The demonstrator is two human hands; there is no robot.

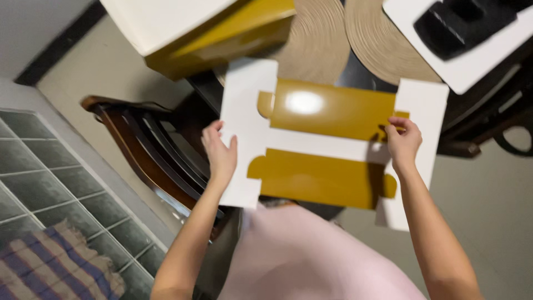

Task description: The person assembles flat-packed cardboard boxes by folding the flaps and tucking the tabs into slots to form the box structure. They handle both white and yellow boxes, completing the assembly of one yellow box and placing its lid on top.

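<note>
I hold a flat, unfolded cardboard box blank [311, 145] in front of me, white on one side with glossy mustard-yellow flaps folded over it. My left hand [220, 153] grips its left white panel. My right hand [403, 141] grips the right side, thumb over the yellow flap's edge. The blank is roughly level above my lap.
A stack of yellow and white box blanks [194, 28] lies on the dark table at top left. Two round tan woven mats [355, 39] sit beside a white tray holding a black object [463, 25]. A dark wooden chair [150, 150] stands left; glass-block floor and striped cloth [50, 266] lie lower left.
</note>
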